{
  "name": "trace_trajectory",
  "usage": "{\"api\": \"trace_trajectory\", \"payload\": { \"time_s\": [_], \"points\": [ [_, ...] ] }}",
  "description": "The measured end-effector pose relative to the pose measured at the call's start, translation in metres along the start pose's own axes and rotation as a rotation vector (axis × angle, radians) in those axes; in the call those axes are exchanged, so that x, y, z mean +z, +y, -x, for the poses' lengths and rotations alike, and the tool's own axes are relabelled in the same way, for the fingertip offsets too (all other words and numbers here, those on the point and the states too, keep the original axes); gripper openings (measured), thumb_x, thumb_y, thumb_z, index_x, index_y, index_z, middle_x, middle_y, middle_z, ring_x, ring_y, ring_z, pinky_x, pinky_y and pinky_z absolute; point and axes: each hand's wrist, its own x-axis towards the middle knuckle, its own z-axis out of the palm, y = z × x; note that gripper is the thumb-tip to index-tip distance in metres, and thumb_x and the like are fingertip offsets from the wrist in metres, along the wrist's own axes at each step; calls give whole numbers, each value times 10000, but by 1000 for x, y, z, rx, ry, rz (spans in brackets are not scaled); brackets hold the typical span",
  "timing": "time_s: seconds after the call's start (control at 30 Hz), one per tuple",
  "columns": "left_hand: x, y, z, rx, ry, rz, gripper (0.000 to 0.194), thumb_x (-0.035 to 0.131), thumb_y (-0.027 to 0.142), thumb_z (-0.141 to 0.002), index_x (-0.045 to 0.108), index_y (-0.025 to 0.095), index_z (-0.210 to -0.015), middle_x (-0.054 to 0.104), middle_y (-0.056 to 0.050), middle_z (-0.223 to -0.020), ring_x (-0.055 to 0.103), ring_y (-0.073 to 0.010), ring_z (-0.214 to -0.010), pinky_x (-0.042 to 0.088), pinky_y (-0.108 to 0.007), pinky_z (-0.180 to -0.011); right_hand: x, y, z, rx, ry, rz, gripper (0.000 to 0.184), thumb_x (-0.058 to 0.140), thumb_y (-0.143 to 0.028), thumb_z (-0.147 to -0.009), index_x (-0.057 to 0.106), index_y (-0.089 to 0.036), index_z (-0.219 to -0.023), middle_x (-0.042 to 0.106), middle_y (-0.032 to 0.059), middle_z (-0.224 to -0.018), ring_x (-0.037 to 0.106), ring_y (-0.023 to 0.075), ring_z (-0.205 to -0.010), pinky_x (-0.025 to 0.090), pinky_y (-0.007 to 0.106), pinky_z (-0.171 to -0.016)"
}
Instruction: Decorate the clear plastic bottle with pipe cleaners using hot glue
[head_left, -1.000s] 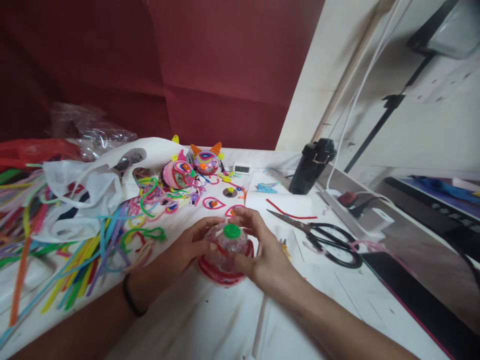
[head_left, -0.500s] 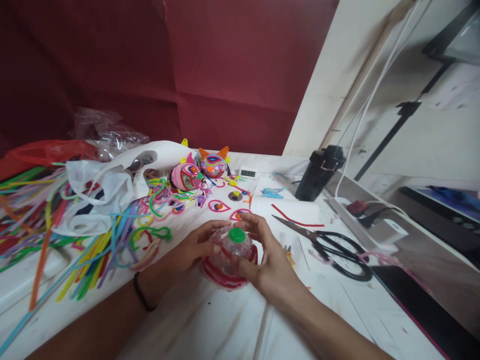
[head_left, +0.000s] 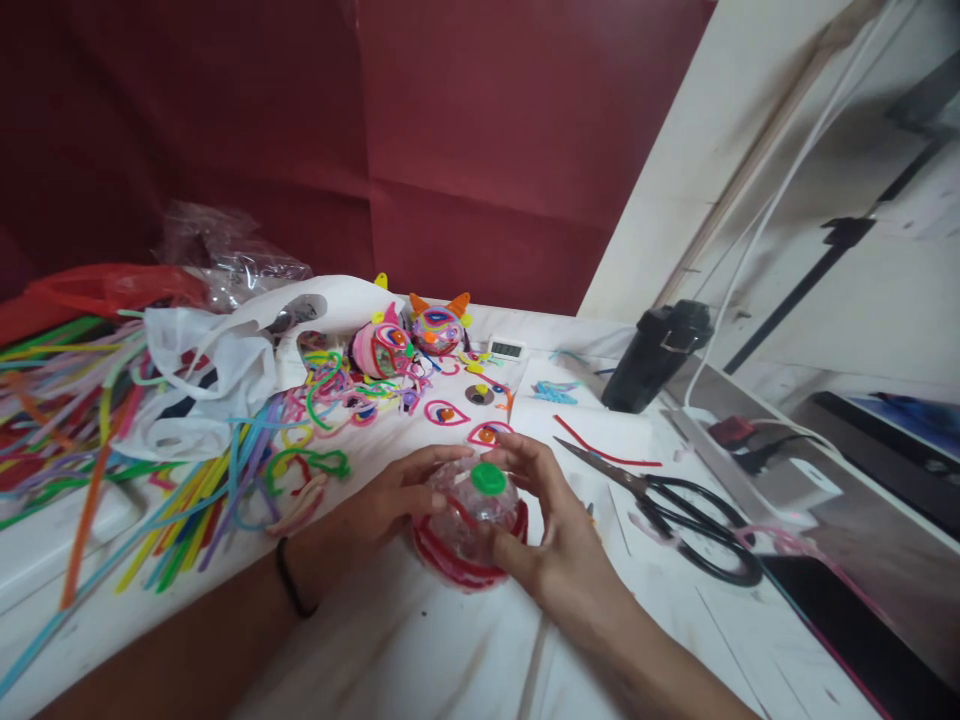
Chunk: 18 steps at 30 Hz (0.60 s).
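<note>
A clear, rounded plastic bottle piece [head_left: 469, 505] with a green cap [head_left: 488, 479] stands on the white table, red pipe cleaner wrapped about its lower edge. My left hand [head_left: 390, 500] curves round its left side, and my right hand [head_left: 551, 520] grips its right side with the thumb at the front. Just beyond it lie two pink teardrop eye shapes, one [head_left: 448, 412] flat on the paper and another [head_left: 490, 432] by my right fingertips. Two finished pipe-cleaner animal heads, one pink [head_left: 380, 347] and one with orange ears [head_left: 439, 325], sit farther back.
Bundles of coloured pipe cleaners [head_left: 184, 520] spread on the left beside white fabric [head_left: 202, 370]. To the right are black-handled scissors [head_left: 660, 495], a red pipe cleaner strip [head_left: 600, 448], a phone [head_left: 847, 630], a black bottle [head_left: 652, 355] and a power strip [head_left: 780, 475]. A small timer [head_left: 507, 348] stands behind.
The view has shifted slightly, so everything appears a little farther right or lower. Both hands stay around the capped bottle piece, with little change in their hold.
</note>
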Motion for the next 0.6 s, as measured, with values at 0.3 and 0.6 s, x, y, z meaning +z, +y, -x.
{"api": "trace_trajectory", "payload": {
  "time_s": [0.3,0.6],
  "points": [
    [1,1,-1,-33,32,-3,530,716,198,-699,660,195,-1226,701,-102,-1217,617,-324,-1151,446,-431,-971,0,3,-1,-15,-10,-34,690,607,-164,-670,400,-264,-1321,581,63,-1235,543,252,-1201,422,451,-1023],
    [4,6,1,-61,27,-23,591,672,149,-690,634,170,-1279,667,-118,-1287,603,-340,-1173,446,-441,-974,-1,4,0,-16,-11,-32,655,622,-143,-699,400,-297,-1295,562,41,-1234,534,248,-1192,410,441,-1015]
  ]
}}
